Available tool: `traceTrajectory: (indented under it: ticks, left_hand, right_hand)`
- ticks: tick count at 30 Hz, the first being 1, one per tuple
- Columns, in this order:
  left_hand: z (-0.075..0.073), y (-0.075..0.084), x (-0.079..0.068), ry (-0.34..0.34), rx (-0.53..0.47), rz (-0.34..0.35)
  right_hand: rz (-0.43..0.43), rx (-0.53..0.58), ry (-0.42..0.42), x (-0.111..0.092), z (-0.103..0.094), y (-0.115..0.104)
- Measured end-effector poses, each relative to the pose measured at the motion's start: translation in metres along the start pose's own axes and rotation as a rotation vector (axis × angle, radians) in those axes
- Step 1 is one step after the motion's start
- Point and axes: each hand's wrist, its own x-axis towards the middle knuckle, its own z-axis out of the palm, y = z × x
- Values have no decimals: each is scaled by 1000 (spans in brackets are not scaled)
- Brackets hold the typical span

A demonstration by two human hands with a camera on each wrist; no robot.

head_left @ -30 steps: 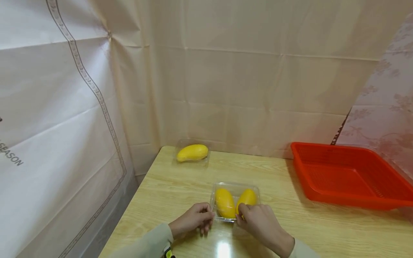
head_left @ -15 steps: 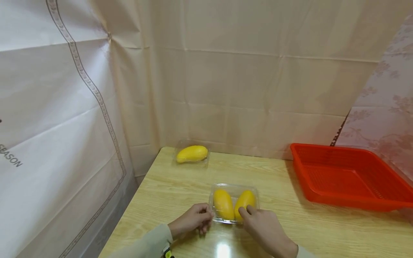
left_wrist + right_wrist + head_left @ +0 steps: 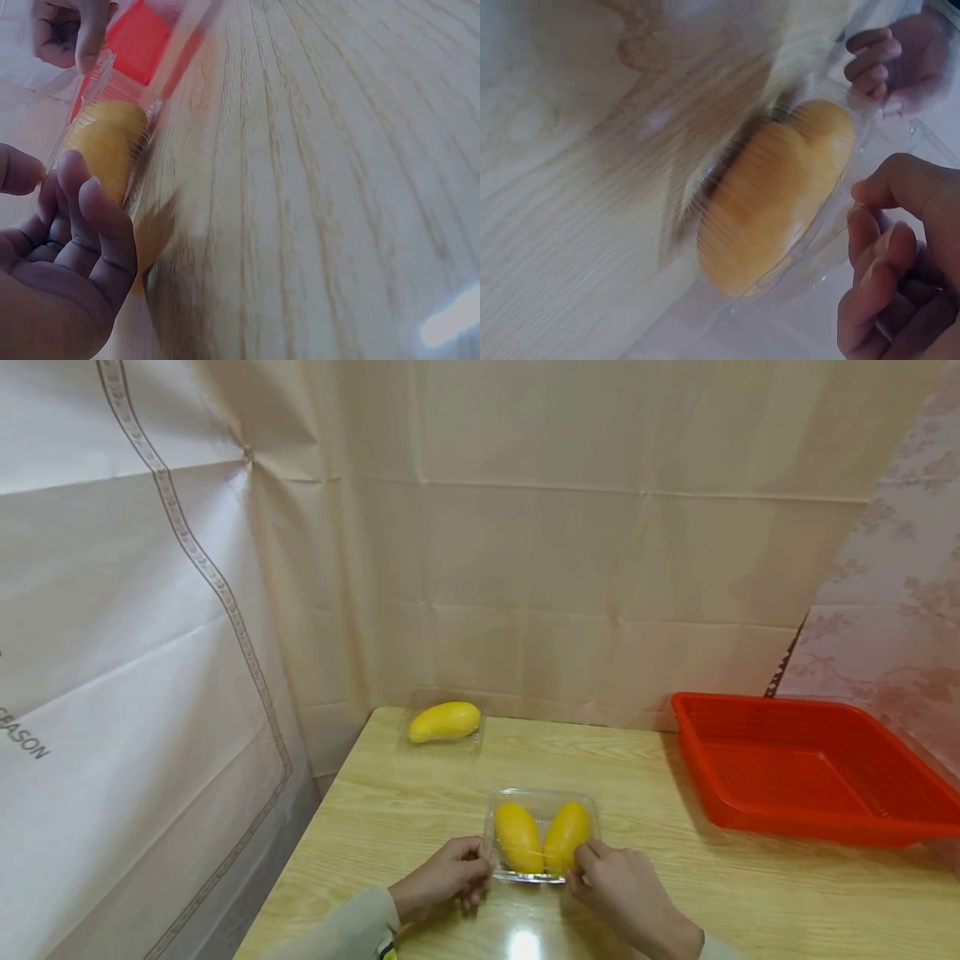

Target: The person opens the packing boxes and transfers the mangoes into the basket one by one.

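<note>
A clear plastic clamshell box (image 3: 543, 795) with two yellow mangoes sits on the table in front of me in the head view. One mango (image 3: 517, 837) leans to the left and the other mango (image 3: 567, 835) to the right. My left hand (image 3: 450, 875) pinches the box's front left corner between thumb and finger. At the front right corner, my right hand (image 3: 626, 889) pinches the clear rim with thumb and forefinger. In the right wrist view, the plastic edge runs up to my right hand (image 3: 907, 262), with the mangoes (image 3: 761, 202) behind the clear wall.
Farther back on the wooden table (image 3: 375, 777) lies another clear box holding a yellow mango (image 3: 445, 722). A red plastic basket (image 3: 802, 760) stands at the right, with part of a hand (image 3: 947, 853) near its front corner. Hanging cloth (image 3: 525, 543) encloses the back and left.
My right hand has shifted right, off the mango's front, to the box's front right corner. The left hand stays at the left corner, and the box has slid slightly left.
</note>
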Motion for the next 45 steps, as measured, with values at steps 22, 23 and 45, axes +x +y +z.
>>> traceTrajectory:
  ticks: [22, 23, 45]
  left_hand:
    - [1, 5, -1, -13, 70, 27]
    - [1, 5, -1, -11, 72, 28]
    - [-1, 5, -1, -6, 66, -14]
  right_hand:
    - [128, 268, -35, 20, -20, 15]
    - [136, 270, -28, 23, -22, 16]
    - [151, 262, 120, 22, -30, 45]
